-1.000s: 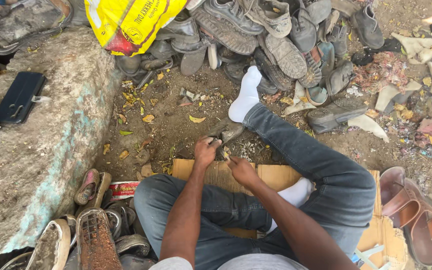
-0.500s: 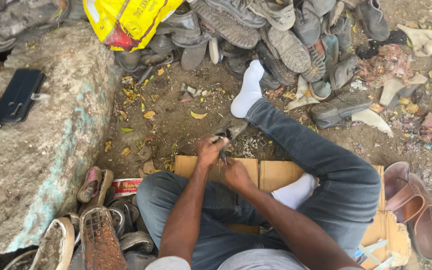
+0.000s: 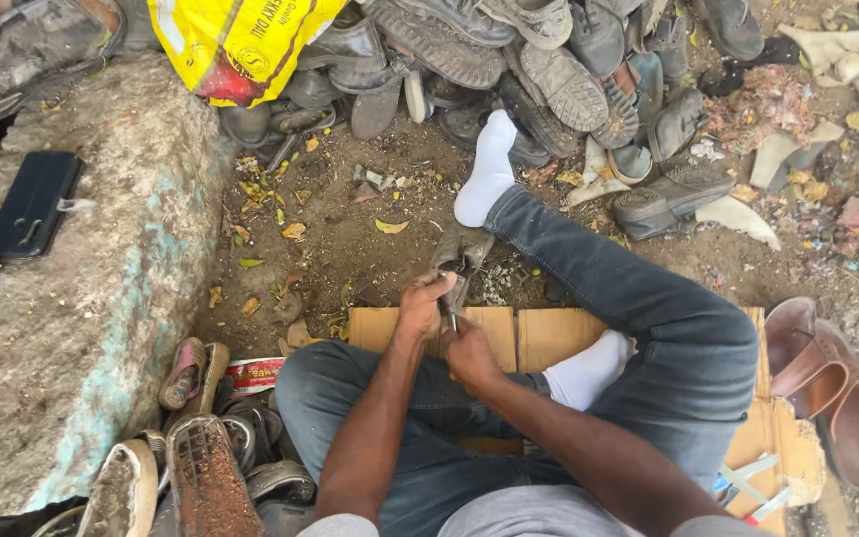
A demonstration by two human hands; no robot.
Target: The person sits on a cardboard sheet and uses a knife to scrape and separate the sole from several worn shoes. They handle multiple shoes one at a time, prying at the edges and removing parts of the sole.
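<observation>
2 hands [image 3: 425,303], 2 white socks [image 3: 489,169], 1 yellow bag [image 3: 236,40], 1 black case [image 3: 32,204], approx. 2 brown sandals [image 3: 832,393]

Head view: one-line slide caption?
Seated person's left hand steadies a worn shoe piece while right hand works it, amid piled shoes.

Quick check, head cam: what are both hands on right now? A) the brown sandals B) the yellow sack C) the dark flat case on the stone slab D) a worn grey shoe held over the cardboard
D: the left hand and right hand meet on the worn grey shoe just above the cardboard sheet; the dark case lies untouched on the stone slab.
</observation>
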